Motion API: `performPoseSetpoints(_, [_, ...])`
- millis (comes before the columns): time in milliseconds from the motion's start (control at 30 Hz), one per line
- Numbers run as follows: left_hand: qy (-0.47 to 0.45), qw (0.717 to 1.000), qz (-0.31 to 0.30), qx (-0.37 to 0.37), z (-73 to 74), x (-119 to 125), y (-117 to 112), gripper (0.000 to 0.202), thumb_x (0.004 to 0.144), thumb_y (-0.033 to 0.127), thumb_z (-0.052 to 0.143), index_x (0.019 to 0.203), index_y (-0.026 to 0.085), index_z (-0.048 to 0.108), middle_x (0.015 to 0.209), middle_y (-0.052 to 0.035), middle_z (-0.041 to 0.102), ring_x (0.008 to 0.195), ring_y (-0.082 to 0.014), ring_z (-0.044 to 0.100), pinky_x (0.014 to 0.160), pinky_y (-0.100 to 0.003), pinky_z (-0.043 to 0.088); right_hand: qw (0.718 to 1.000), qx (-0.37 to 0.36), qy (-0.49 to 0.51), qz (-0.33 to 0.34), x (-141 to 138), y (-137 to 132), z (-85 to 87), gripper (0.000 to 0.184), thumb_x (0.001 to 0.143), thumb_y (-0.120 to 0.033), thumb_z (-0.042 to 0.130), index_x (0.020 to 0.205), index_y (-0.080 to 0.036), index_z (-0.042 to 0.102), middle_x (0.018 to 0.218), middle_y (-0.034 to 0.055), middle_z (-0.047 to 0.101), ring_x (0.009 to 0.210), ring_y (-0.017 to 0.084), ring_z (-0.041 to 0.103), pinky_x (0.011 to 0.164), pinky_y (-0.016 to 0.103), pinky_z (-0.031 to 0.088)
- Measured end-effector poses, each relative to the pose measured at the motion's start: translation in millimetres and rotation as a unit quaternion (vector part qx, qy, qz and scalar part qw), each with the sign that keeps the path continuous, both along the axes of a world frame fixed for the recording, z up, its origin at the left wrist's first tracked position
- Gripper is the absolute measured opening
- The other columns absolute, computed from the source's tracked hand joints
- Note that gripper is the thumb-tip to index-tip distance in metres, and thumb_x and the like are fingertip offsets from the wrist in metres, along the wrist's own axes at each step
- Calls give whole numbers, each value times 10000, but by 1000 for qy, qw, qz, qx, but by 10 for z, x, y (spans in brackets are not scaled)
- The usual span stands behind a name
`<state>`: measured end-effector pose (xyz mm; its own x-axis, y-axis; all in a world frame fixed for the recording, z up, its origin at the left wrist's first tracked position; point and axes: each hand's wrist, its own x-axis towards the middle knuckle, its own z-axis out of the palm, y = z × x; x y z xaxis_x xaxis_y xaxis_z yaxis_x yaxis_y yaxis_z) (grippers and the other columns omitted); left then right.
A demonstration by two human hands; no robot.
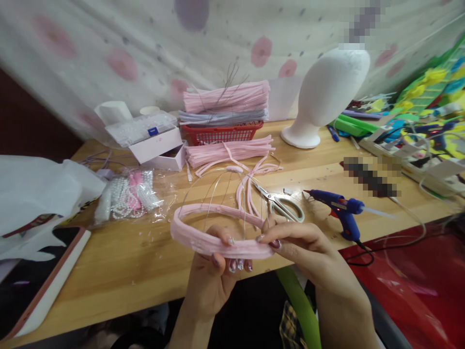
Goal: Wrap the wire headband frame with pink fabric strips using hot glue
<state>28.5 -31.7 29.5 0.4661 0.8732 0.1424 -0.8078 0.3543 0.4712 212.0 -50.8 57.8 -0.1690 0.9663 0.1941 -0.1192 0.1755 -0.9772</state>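
Observation:
A ring wrapped in pink pipe cleaners (181,231) is held above the table's front edge. Thin bare wires rise from it and meet in a dome at a small pink piece (234,169). My left hand (214,276) grips the near side of the ring from below, fingers around the band. With thumb and fingers closed, my right hand (308,252) pinches the ring's near right part. Beyond the ring lie loose pink pipe cleaners (241,194) and grey-handled scissors (286,206). To the right of my right hand rests a blue glue gun (337,206), its red light lit.
A red basket (221,134) stands at the back, pink and lilac pipe cleaner bundles on it. A white foam head (327,92) is behind right. Bagged pearl beads (134,194), white boxes (156,148) and a tablet-like device (47,276) lie left. A power strip (410,165) runs along the right.

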Motion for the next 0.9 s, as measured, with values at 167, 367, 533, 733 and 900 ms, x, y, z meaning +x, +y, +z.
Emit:
performPoseSetpoints(167, [-7, 1000, -1, -8, 37, 7, 1, 118, 842, 331, 775, 886, 227, 738, 651, 62, 595, 655, -58, 628, 679, -137, 543, 1000, -10, -10, -1, 3, -5, 21, 160, 918, -273, 682, 985, -324, 818, 860, 14, 724, 808, 153, 639, 736, 267, 494])
performPoseSetpoints(367, [39, 997, 17, -69, 82, -14, -1, 153, 798, 324, 815, 903, 239, 743, 660, 53, 646, 663, -79, 654, 693, -158, 551, 999, -23, -28, -26, -9, -16, 50, 167, 898, -251, 695, 958, -340, 823, 890, 8, 780, 865, 180, 692, 817, 302, 534])
performPoseSetpoints(533, [26, 998, 19, -53, 47, -14, 9, 160, 820, 317, 800, 926, 235, 713, 650, 63, 612, 630, -69, 620, 684, -168, 562, 999, -33, -30, -29, -9, -36, 51, 151, 892, -261, 709, 951, -333, 827, 902, 14, 796, 852, 186, 713, 820, 309, 552])
performPoseSetpoints(733, [15, 998, 18, -61, 36, -27, 13, 139, 827, 287, 798, 895, 219, 697, 718, 70, 660, 662, -54, 659, 671, -141, 548, 999, -44, -28, -12, -3, -26, 26, 122, 887, -299, 724, 942, -313, 831, 861, 22, 786, 804, 175, 702, 734, 272, 542])
performPoseSetpoints(900, [71, 994, 32, -80, 3, -6, -17, 288, 763, 346, 850, 990, 229, 716, 727, 42, 676, 684, -97, 661, 711, -211, 554, 998, -37, 5, -50, 17, 9, -44, 86, 869, -335, 752, 901, -314, 829, 837, 17, 766, 786, 163, 671, 729, 263, 514])
